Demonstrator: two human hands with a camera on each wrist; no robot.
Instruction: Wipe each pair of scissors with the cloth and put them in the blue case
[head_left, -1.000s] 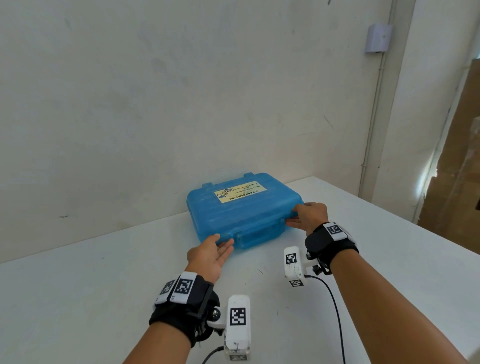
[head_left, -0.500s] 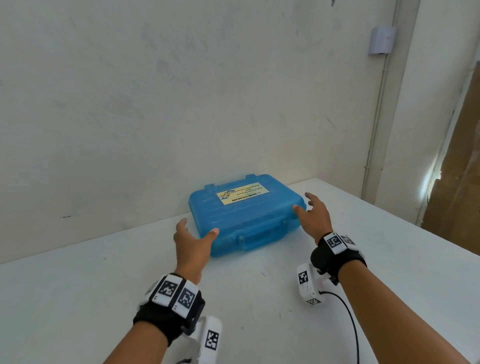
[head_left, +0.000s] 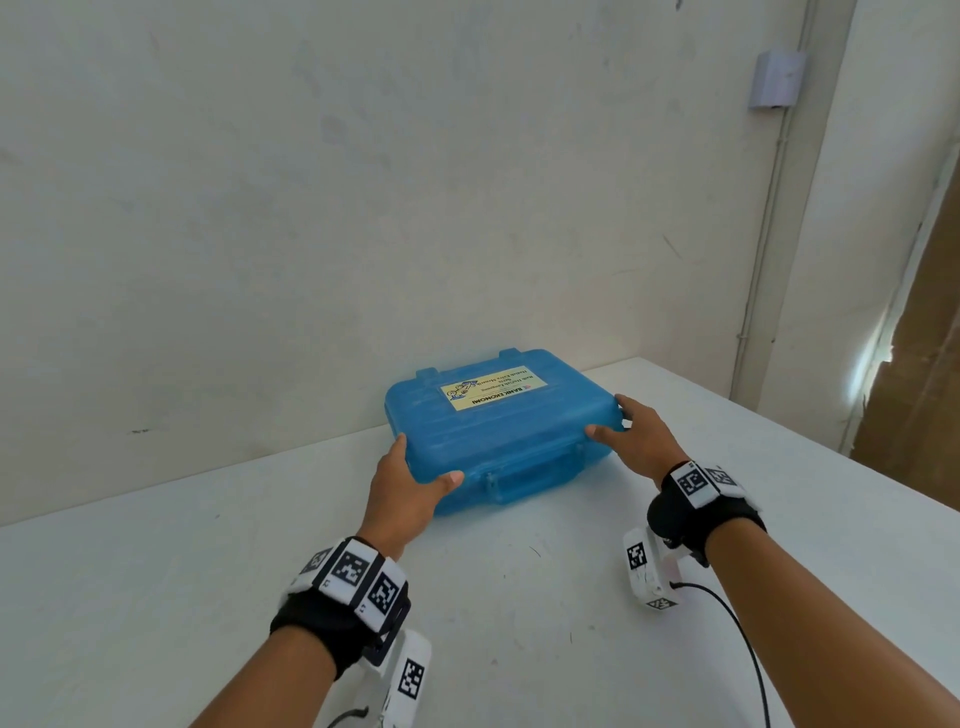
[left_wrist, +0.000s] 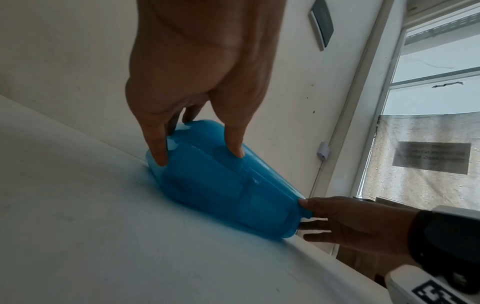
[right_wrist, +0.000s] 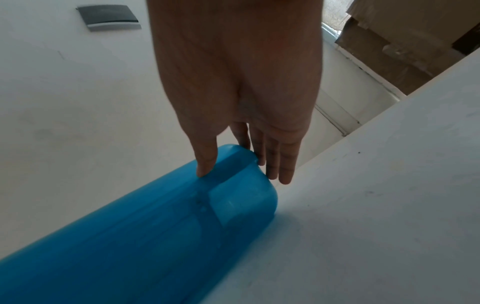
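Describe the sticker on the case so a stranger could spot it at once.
On the white table against the wall lies a closed translucent blue plastic case. On its lid, toward the wall side, sits a pale yellow rectangular sticker, the only non-blue patch, printed upside down from here.

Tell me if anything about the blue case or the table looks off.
Nothing stands out. The blue case lies flat and closed on the white table, no crack or spill visible. The left hand and right hand hold its two front corners. No scissors or cloth are in view.

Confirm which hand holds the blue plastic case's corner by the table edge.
Right hand, on the blue plastic case's right end; left hand grips the opposite front corner.
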